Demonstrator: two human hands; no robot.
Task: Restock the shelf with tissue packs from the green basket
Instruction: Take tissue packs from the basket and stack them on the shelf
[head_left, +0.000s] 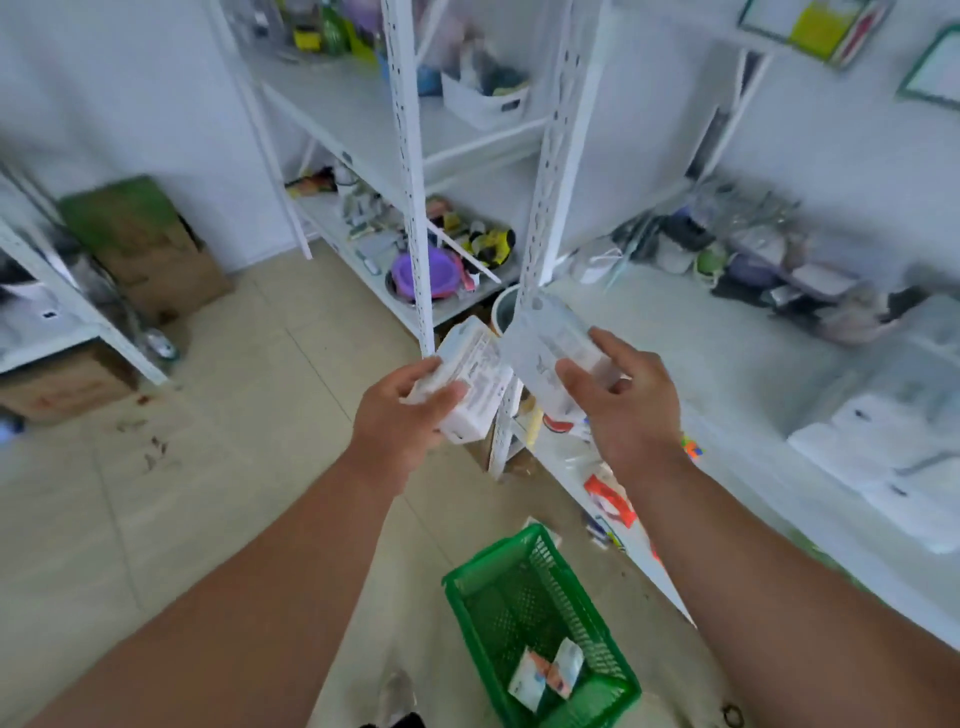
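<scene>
My left hand (402, 415) grips a white tissue pack (475, 374) with printed text, held in front of a white shelf post. My right hand (621, 400) holds a second, pale translucent tissue pack (545, 338) just to the right of the first. Both packs hover at the corner of the white shelf (701, 364) on the right. Down on the floor stands the green basket (524, 587), with one small pack (548, 673) lying in its near end.
White tissue packs (893, 462) lie stacked on the right shelf, with dark clutter (769, 270) at its back. A second shelving unit (410, 171) ahead holds bowls and bins. Cardboard boxes (145, 244) stand on the tiled floor at left. Packets lie on the lower right shelf.
</scene>
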